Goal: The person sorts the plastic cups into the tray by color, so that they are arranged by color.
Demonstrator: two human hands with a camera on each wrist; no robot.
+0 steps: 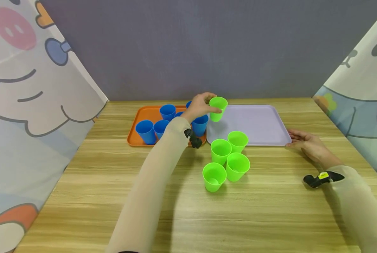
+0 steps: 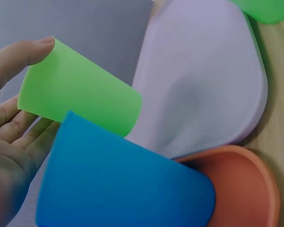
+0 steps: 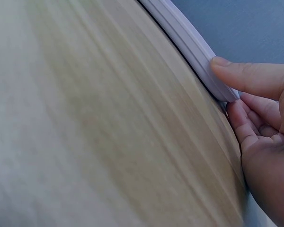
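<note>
From afar, I see the left hand (image 1: 199, 106) gripping a green cup (image 1: 218, 109) near its rim, over the lavender tray's (image 1: 251, 123) left end. The right hand (image 1: 313, 148) pinches that tray's near-right corner. I'd guess light, slightly flexible plastic (smooth, perhaps slippery), best held gently at the rim.

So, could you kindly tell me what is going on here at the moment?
A person's left hand holds up a green cup at the left end of the lilac tray, while their right hand pinches that tray's rim at its near right corner. Four more green cups stand grouped on the wooden table just in front of the tray. Beside it on the left, several blue cups stand on an orange tray, some partly hidden by the left arm.
</note>
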